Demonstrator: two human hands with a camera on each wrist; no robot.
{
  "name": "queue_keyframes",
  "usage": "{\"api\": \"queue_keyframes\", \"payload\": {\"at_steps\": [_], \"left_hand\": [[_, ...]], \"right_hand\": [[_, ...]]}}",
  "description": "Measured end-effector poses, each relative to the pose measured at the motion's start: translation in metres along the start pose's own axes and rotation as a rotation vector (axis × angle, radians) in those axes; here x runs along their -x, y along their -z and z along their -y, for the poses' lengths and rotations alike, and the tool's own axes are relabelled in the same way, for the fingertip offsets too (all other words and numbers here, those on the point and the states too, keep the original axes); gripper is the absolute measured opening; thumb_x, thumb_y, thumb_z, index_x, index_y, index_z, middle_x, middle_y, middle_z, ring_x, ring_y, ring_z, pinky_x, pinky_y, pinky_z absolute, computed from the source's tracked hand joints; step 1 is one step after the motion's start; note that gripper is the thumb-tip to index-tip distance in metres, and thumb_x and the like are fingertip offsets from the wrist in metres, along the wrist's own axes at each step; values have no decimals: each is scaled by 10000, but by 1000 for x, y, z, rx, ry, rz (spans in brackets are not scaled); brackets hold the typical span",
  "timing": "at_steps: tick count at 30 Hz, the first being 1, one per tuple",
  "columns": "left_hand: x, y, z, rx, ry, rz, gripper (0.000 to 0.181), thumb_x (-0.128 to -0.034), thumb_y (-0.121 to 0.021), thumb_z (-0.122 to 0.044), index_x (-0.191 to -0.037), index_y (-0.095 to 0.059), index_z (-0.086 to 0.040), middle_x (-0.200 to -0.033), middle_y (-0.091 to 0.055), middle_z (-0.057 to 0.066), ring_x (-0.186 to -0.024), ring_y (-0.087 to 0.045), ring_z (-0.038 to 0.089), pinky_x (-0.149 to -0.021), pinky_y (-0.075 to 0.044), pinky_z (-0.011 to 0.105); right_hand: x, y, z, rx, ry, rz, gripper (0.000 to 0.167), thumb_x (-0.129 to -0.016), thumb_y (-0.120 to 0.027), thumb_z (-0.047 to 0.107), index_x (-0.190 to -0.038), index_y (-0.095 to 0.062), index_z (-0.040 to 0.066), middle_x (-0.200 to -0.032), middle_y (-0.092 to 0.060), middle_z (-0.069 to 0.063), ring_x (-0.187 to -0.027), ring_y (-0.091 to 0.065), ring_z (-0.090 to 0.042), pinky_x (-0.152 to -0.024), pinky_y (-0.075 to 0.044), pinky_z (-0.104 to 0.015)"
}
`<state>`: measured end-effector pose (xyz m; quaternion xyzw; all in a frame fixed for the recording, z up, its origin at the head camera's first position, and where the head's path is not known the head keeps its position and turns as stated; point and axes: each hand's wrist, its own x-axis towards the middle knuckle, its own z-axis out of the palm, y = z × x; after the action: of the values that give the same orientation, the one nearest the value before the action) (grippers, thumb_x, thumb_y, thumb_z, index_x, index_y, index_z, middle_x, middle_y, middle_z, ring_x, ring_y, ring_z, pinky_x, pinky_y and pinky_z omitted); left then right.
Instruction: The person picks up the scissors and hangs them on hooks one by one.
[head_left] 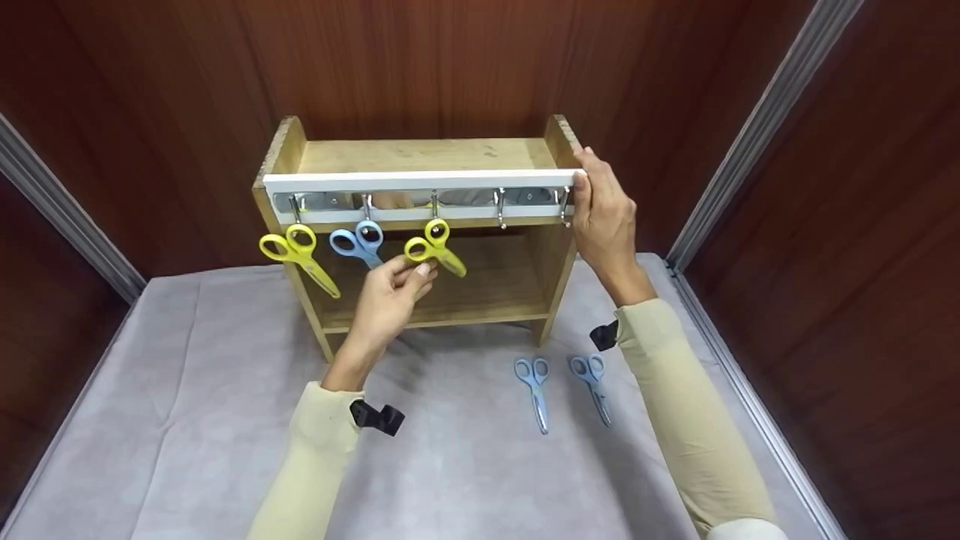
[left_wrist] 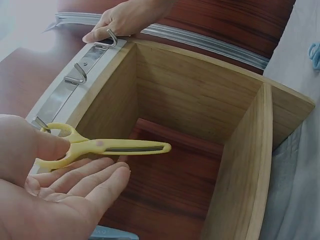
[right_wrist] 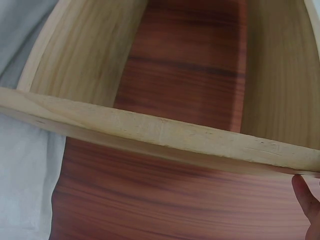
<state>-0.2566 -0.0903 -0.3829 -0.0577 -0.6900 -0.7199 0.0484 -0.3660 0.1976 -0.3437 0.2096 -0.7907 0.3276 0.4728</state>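
Lettering: a faint mark shows on the hanging blue scissors (head_left: pixel 369 253) in the left wrist view, too small to read.
Left hand: my left hand (head_left: pixel 390 296) pinches the middle yellow scissors (head_left: pixel 449 259) at the lower handle loop; the upper loop sits on the third hook from the left (head_left: pixel 434 202).
Right hand: my right hand (head_left: pixel 606 214) grips the right end of the white hook rail (head_left: pixel 420 180) and the side of the wooden shelf unit (head_left: pixel 420 154), thumb in front.
Edges: the shelf unit stands toward the desk's (head_left: pixel 450 472) back edge; the rail spans its upper front.
Open room: the lower compartment faces me beneath the rail; grey cloth stretches forward from the unit's feet.
Hooks: five, with scissors on the left three.
Scissors: five, two yellow, three blue. The leftmost yellow scissors (head_left: pixel 304 259) hang beside the hanging blue ones; two blue pairs (head_left: pixel 535 390) lie apart, toward the desk's right edge.
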Motion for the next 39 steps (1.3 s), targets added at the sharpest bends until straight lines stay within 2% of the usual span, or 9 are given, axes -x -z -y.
{"api": "queue_keyframes", "payload": {"at_steps": [7, 13, 18, 21, 24, 28, 31, 34, 39], "left_hand": [[11, 4, 2, -49, 15, -13, 366, -1085, -484, -18, -1406, -554, 142, -1426, -610, 338, -1303, -648, 448, -1094, -555, 427], [25, 6, -1, -169, 8, -15, 315, -1072, -522, -40, -1333, -631, 100, -1294, -702, 294, -1187, -715, 365, -1034, -598, 417], [37, 12, -13, -280, -25, 5, 281, -1070, -562, -80, -1273, -704, 52, -1237, -745, 229, -1135, -745, 317, -980, -622, 423], [44, 18, -24, -321, -46, 5, 278, -1070, -572, -93, -1268, -722, 33, -1230, -752, 215, -1105, -755, 289, -893, -648, 356], [49, 25, -36, -358, -75, -16, 263, -1067, -576, -86, -1254, -729, 18, -1173, -753, 220, -1004, -768, 262, -800, -656, 296], [51, 33, -53, -488, -162, -80, 210, -1055, -602, -106, -1176, -761, -42, -1029, -754, 158, -802, -725, 202, -722, -624, 253], [49, 38, -67, -589, -280, -134, 179, -1035, -633, -115, -1120, -777, -52, -976, -746, 120, -787, -650, 183, -725, -544, 238], [44, 45, -81, -640, -391, -196, 163, -1013, -663, -111, -1089, -781, -28, -977, -744, 119, -834, -601, 180, -747, -475, 226], [33, 60, -99, -682, -441, -263, 196, -1025, -650, -134, -1109, -762, 4, -1023, -715, 134, -895, -611, 195, -776, -466, 232]], "right_hand": [[0, 0, 1, -2, -7, 1, 330, -1103, -531, 162, -1388, -657, 53, -1420, -686, -127, -1382, -626, -270, -1171, -495, -415], [0, 10, 4, -10, -27, 78, 360, -1119, -499, 188, -1427, -627, 53, -1461, -653, -148, -1426, -585, -281, -1218, -450, -425], [0, 23, 10, -32, -11, 103, 451, -1104, -541, 221, -1512, -529, 29, -1537, -573, -180, -1468, -529, -294, -1265, -389, -417], [5, 30, 18, -63, -38, 59, 504, -1074, -601, 216, -1510, -493, -13, -1491, -572, -209, -1401, -565, -293, -1202, -458, -423], [14, 38, 29, -71, -81, -1, 453, -1047, -640, 185, -1424, -542, -46, -1320, -617, -225, -1196, -642, -302, -1037, -545, -402], [29, 50, 36, -39, -109, -68, 328, -1019, -673, 150, -1264, -633, -65, -1067, -623, -238, -923, -614, -294, -846, -494, -313], [43, 58, 38, -44, -105, -100, 280, -996, -693, 89, -1215, -648, -79, -924, -607, -229, -772, -548, -207, -727, -433, -217], [61, 63, 41, -85, -84, -92, 269, -954, -716, -3, -1201, -650, -84, -824, -614, -196, -677, -497, -97, -624, -402, -126], [96, 67, 46, -162, -68, -15, 226, -895, -762, -64, -1114, -707, -43, -771, -660, -133, -634, -531, -50, -596, -432, -85]]}}
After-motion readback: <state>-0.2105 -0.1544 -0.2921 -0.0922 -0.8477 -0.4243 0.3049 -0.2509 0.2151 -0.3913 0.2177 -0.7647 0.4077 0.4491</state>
